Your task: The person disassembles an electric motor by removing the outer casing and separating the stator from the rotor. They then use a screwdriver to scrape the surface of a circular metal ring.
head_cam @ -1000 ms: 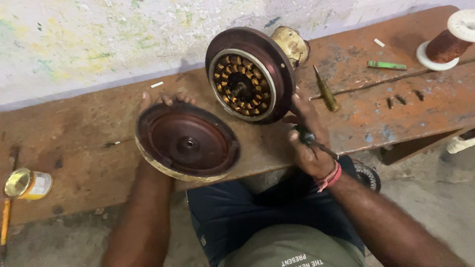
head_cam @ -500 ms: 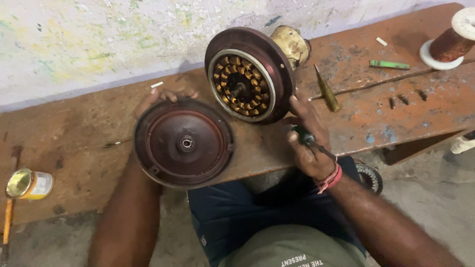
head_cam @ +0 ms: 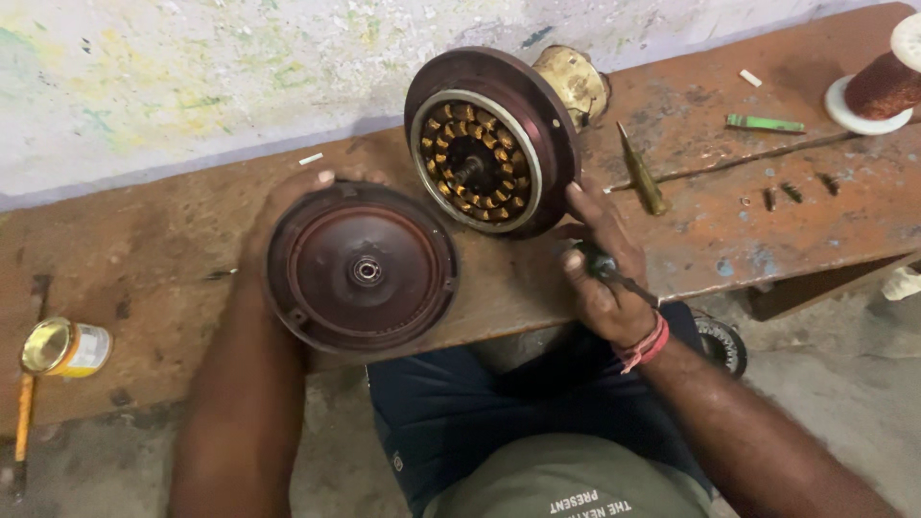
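My left hand [head_cam: 288, 206] grips the round dark-brown metal cover [head_cam: 361, 269], now tilted up facing me; right hand [head_cam: 600, 264] stays closed around a dark-handled tool [head_cam: 614, 273], steadying the copper-wound motor body [head_cam: 489, 144].

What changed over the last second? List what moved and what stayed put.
The left hand tipped the round cover up from a flatter tilt, so its inner face and centre bearing now face the camera more squarely. Its grip behind the cover's rim stayed as it was. The right hand kept its tool and stayed beside the motor body. Punch, wire spool and tin did not move.
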